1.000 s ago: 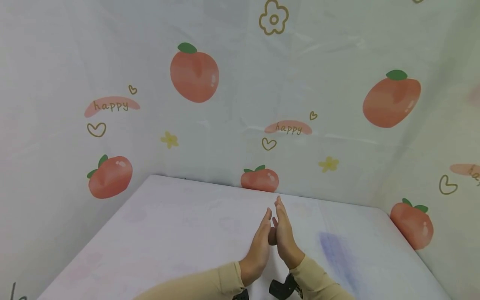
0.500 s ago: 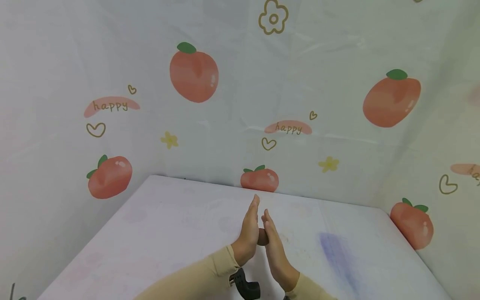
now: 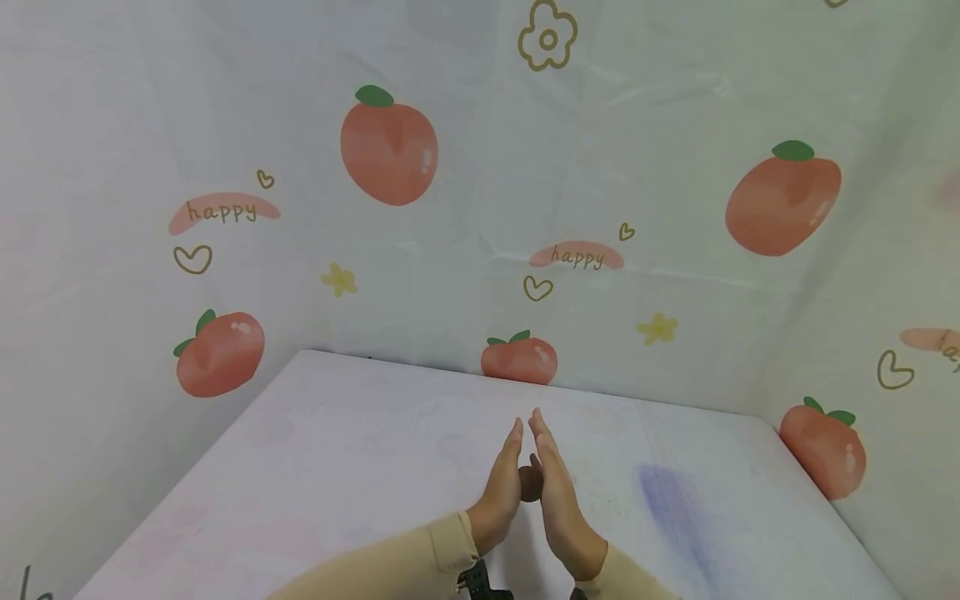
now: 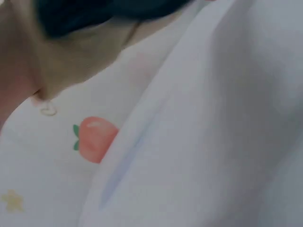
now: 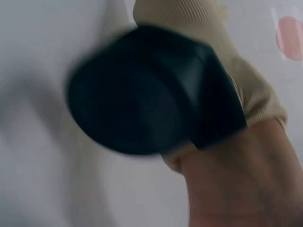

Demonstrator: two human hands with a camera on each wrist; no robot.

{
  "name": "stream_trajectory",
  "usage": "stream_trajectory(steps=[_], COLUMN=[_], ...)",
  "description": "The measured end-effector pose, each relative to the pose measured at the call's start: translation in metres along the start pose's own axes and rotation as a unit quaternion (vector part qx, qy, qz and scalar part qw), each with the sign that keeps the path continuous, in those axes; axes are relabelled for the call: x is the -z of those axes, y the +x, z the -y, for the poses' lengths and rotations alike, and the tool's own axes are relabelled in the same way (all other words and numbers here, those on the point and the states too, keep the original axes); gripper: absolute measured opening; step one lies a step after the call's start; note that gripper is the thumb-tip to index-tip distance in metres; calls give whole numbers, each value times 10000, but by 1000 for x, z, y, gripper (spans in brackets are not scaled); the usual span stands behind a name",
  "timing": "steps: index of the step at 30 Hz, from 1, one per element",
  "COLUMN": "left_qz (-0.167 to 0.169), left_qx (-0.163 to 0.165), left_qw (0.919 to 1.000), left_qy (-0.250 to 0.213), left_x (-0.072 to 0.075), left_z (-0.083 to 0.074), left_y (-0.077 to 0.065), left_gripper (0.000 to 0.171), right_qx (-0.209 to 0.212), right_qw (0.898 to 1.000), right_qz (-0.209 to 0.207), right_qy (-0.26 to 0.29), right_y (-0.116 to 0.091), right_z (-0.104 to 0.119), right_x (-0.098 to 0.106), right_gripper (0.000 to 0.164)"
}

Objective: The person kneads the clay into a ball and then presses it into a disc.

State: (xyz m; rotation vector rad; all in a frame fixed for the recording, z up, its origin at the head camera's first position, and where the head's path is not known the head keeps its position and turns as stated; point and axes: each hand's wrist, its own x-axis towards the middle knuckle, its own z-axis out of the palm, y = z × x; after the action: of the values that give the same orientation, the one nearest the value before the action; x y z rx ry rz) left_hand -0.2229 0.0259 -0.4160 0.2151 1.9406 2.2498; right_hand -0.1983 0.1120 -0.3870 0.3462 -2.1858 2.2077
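"Where's the round brown thing [image 3: 530, 484]?"
"Pressed between your straight-fingered palms: left hand [image 3: 498, 497] at its nine o'clock, right hand [image 3: 564, 510] at three."
"Around it?"
"Blue smear [image 3: 675, 510] past three, on your table [image 3: 360, 467]. A dark wrist device [image 5: 132, 94] blocks your right wrist view."
"Writing?"
"'happy' [image 3: 577, 256] near twelve, another 'happy' at ten."

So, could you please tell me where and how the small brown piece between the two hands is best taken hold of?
Probably pinch the brown piece at its exposed near edge, coming from the near side. It looks round, with no visible handle; the left hand and right hand flank it, and the gap between them widens nearer the camera, leaving that side more open.
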Motion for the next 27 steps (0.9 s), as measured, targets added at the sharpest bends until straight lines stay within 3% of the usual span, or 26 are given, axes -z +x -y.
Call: stream_trajectory(steps=[7, 13, 19, 27], left_qz=[290, 433, 370, 47], left_qx=[-550, -809, -897, -819], left_qw=[9981, 9958, 9953, 9966], left_qy=[39, -31, -42, -81], left_x=[-7, -13, -15, -8], left_z=[6, -2, -14, -23], left_y=[-12, -19, -20, -6], left_gripper=[57, 57, 56, 56], right_qx=[50, -59, -231, -398], right_qw=[9994, 9989, 9988, 9990], right_qz=[-320, -468, -395, -42], right_qy=[-86, -21, 155, 186], right_y=[10, 19, 20, 8], right_z=[1, -4, -13, -18], right_x=[8, 14, 15, 6], right_gripper=[59, 58, 59, 62])
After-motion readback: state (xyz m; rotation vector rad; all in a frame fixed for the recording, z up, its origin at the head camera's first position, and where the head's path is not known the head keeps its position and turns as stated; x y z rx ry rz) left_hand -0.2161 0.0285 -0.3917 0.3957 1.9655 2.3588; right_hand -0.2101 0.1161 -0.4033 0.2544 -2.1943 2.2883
